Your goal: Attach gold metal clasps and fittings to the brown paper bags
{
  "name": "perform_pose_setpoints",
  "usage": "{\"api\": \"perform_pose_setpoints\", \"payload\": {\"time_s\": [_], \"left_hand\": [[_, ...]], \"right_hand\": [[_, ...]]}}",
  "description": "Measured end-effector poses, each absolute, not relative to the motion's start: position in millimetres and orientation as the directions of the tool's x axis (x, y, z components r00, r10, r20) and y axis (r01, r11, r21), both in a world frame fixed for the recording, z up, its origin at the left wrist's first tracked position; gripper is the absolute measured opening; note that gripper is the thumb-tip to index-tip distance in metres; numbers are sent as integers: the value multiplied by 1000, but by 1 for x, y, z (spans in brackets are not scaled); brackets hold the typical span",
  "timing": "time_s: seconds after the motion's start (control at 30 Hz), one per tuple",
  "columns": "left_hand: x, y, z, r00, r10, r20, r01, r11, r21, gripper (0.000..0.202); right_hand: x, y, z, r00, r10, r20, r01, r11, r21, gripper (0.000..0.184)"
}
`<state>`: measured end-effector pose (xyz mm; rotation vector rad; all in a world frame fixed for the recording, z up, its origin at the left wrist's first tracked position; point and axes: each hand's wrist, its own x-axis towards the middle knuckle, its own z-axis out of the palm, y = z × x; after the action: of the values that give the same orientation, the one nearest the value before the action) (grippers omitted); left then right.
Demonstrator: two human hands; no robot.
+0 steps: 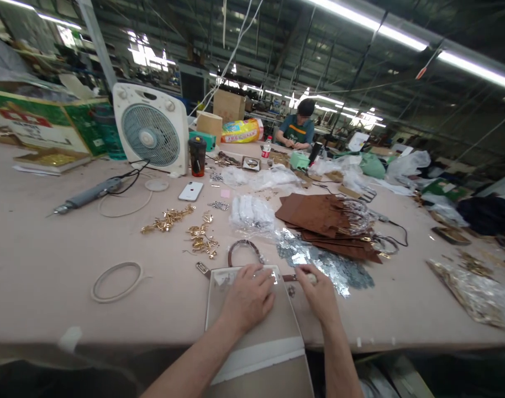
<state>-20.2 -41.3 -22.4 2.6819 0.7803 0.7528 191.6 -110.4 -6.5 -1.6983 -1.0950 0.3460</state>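
Note:
A beige bag panel (273, 323) lies at the table's front edge and hangs over it, a pale band across its lower part. A brown looped handle (246, 243) stands at its far edge. Brown straps stick out on both sides; the left strap (203, 270) bears a metal fitting. My left hand (250, 296) rests on the panel's top, fingers stretched out. Beside the panel's right edge, my right hand (319, 293) is closed around a small tool with a pale rounded end (311, 278), by the right strap (289, 278). The tool's tip is hidden.
Silvery metal plates (322, 265) spread beyond my right hand, below stacked brown panels (314, 215). Gold fittings (169, 220), a phone (190, 191), an electric screwdriver (89, 195) and a fan (151, 130) occupy the left. A white ring (116, 281) lies nearer. A co-worker (298, 127) sits opposite.

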Motion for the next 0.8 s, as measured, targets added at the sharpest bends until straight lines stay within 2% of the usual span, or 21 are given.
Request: {"api": "perform_pose_setpoints", "payload": {"time_s": [0.1, 0.2, 0.27, 0.43, 0.6, 0.7, 0.77, 0.8], "left_hand": [[-20, -41, -23, 720, 563, 405, 436, -822, 367, 33], [-19, -42, -23, 715, 566, 412, 439, -821, 366, 34], [-19, -42, -24, 713, 563, 418, 436, -823, 364, 35], [-19, -42, -24, 713, 551, 434, 424, -831, 359, 35], [-19, -42, -25, 710, 553, 437, 429, -831, 355, 34], [-20, -43, -24, 705, 557, 439, 441, -829, 344, 33], [-21, -44, -23, 708, 557, 434, 448, -830, 333, 32], [-21, -44, -22, 711, 556, 431, 450, -830, 329, 31]], "right_hand": [[203, -125, -11, 317, 928, 196, 701, -90, -707, 25], [206, -131, -15, 152, 982, 109, 743, -40, -668, 37], [206, -133, -17, 108, 992, 62, 754, -41, -656, 37], [212, -140, -24, 208, 977, 52, 804, -141, -578, 27], [236, -153, -32, 386, 904, 185, 833, -254, -492, 20], [240, -156, -27, 470, 831, 297, 789, -246, -563, 22], [231, -151, -21, 554, 766, 327, 671, -178, -720, 29], [223, -146, -17, 608, 731, 311, 558, -114, -822, 33]]}}
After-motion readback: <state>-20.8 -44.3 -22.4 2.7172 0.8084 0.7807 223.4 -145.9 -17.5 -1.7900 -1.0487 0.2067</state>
